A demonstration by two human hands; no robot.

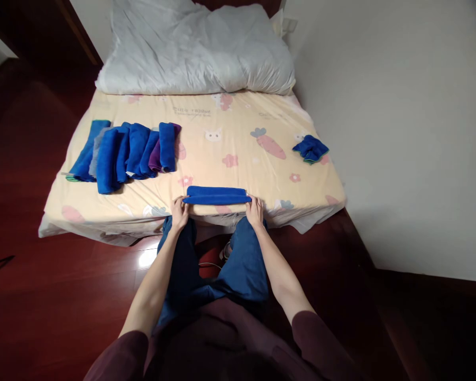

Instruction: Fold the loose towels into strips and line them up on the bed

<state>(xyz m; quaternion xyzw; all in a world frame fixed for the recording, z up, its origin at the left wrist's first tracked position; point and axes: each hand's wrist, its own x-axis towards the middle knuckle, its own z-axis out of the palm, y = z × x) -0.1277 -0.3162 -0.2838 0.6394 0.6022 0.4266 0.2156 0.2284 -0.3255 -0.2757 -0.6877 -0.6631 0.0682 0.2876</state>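
Observation:
A blue towel (217, 196), folded into a long narrow strip, lies crosswise near the front edge of the bed. My left hand (180, 212) pinches its left end, and my right hand (255, 211) grips the right end. Left of it, a row of folded towels (129, 151) lies side by side, mostly blue, with a purple and a grey one among them. On the right part of the bed rests a crumpled blue cloth (311, 148) with a green edge, apart from both hands.
The bed (230, 132) has a pale yellow sheet printed with carrots and flowers. A bulky white quilt (198, 53) is piled at its far end. A white wall (400, 132) stands to the right, and dark red wooden floor (55, 280) surrounds the bed's front and left.

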